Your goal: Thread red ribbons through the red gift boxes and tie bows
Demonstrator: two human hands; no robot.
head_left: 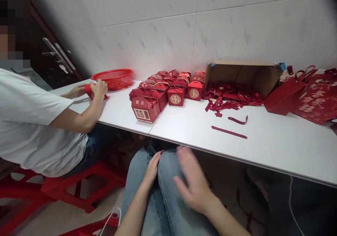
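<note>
My left hand (152, 168) lies on the inner side of my jeans-clad knee, fingers stretched out and holding nothing. Over my other thigh, my right hand (191, 179) is raised, slightly blurred, thumb apart from the fingers and nothing in it. Beyond my knees, a flat dark-red strip (229, 132) lies on the white table (184, 123). Behind it rests a curled red strip (239, 120). A red gift box (143, 107) with gold print stands at the front of rows of similar boxes, several with cords tied on top.
An opened cardboard box (243, 75) spills a heap of red strips (237, 96). Red paper bags (285, 93) stand at the right. On the left, a seated co-worker (34, 120) handles a red item (91, 90) beside a red plastic basket (118, 79). Red stools (81, 183) stand below.
</note>
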